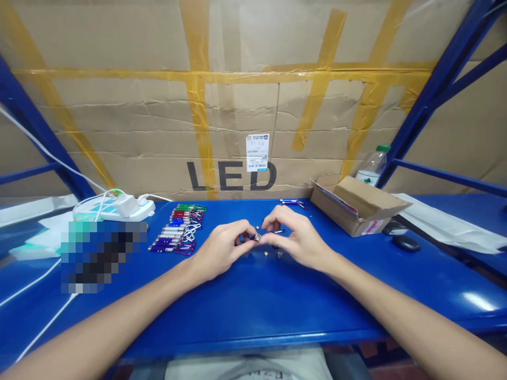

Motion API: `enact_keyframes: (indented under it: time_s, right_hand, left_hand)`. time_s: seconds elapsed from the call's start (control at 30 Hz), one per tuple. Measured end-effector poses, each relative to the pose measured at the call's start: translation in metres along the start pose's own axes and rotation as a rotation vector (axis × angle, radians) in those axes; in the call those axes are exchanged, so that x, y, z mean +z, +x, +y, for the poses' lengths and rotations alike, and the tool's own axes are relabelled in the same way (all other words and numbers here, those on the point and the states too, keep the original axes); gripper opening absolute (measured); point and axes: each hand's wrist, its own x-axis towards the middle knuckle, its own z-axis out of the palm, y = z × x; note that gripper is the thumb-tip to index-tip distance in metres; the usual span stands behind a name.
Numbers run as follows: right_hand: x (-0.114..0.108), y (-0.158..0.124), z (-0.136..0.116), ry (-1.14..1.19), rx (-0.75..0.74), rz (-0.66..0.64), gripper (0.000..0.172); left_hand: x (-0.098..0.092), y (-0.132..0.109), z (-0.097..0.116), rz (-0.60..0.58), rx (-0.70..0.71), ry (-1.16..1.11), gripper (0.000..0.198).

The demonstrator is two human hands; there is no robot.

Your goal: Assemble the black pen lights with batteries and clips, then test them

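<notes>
Where hands (222, 245) (303, 237) meet, a part (257, 238) sits; discs (279, 255) nearby.

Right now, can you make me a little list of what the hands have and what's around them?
Left hand: pinching a small shiny piece
Right hand: fingertips close by the piece; its grip is unclear
Beneath: small round parts on the blue table
Left side: a row of colourful tubes with clips
Right side: an open cardboard box, a green-capped bottle
Behind: cardboard marked LED
</notes>
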Motion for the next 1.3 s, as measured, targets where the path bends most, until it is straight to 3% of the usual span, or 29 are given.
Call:
enact_keyframes:
  time_s: [0.1, 0.27, 0.4, 0.83, 1.03, 1.3]
  right_hand:
    - [-0.011, 0.003, 0.002, -0.032, 0.073, -0.034, 0.017]
    - [-0.017, 0.004, 0.006, -0.166, 0.083, -0.410, 0.006]
    - [-0.013, 0.001, 0.010, -0.196, 0.060, -0.531, 0.008]
    - [-0.007, -0.001, 0.004, -0.188, 0.109, -0.634, 0.008]
    - [-0.010, -0.001, -0.004, -0.191, 0.143, -0.659, 0.011]
    - [-0.009, -0.003, -0.003, -0.195, 0.173, -0.680, 0.011]
  left_hand:
    - [-0.003, 0.001, -0.003, -0.011, 0.026, 0.024, 0.011]
    - [-0.004, 0.001, -0.006, 0.022, -0.030, 0.055, 0.015]
    - [-0.003, 0.001, -0.005, 0.042, -0.064, -0.014, 0.030]
    - [-0.007, 0.001, -0.002, -0.041, 0.038, 0.030, 0.012]
    - [-0.005, -0.001, -0.005, -0.011, 0.008, 0.009, 0.036]
    - [-0.006, -0.001, -0.009, -0.007, 0.072, 0.141, 0.021]
